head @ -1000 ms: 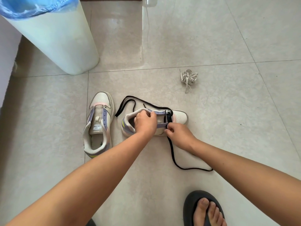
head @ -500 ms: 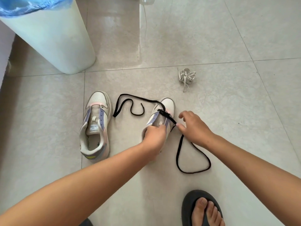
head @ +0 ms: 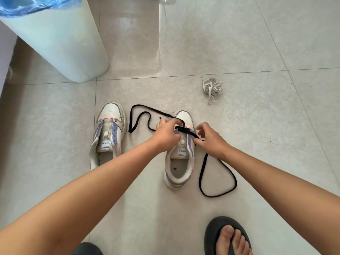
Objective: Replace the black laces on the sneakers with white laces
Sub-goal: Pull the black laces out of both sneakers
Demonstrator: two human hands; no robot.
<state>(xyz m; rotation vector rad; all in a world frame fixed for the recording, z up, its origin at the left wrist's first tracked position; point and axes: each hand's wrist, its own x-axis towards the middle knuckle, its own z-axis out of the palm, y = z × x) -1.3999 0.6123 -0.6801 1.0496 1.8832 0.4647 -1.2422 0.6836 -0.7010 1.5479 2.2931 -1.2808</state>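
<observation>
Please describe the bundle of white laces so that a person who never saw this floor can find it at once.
Start at the big pale bin at the far left, then follow the tile joint beside its base to the right. Just on the near side of it lies the bundle of white laces, alone on the floor. Unlike the black lace, it is knotted and touches no sneaker.

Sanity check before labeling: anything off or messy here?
Nothing damaged or spilled. The black lace trails loose over the floor on both sides of the right sneaker, expected mid-unlacing. The left sneaker is already laceless; the white laces lie bundled, untouched.
</observation>
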